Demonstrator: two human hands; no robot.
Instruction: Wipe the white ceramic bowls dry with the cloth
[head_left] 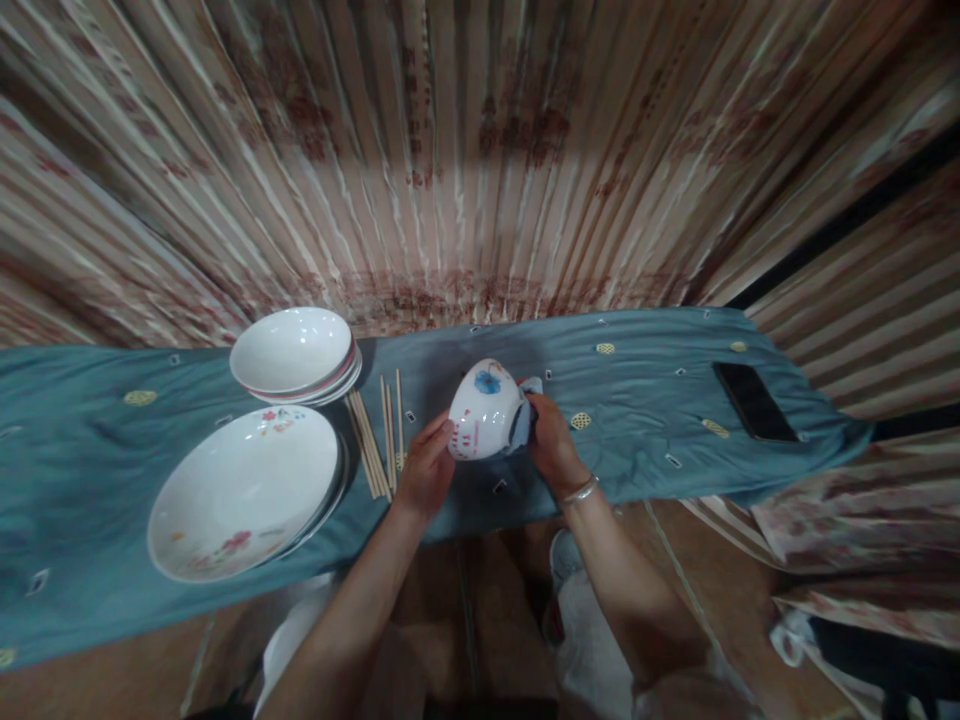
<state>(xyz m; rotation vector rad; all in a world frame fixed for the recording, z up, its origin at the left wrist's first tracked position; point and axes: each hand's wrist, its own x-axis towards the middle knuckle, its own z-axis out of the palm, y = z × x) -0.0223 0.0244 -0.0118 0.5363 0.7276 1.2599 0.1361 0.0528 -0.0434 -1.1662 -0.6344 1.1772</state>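
- The long, cloth-covered table (645,440) was teal and creased, with yellow motifs.
- A stack of white bowls (296,350) stood left, by the back edge.
- A stack of large dishes (247,490) sat just in front.
- Light chopsticks (367,445) lay in two groups beside them.
- A black phone (755,403) lay near the right end.

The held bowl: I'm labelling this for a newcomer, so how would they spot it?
Along the curtain runs a blue-green tablecloth. Above it, between chopsticks and phone, the left hand and right hand hold a white bowl. Unlike the stacked bowls, it shows a large blue flower.
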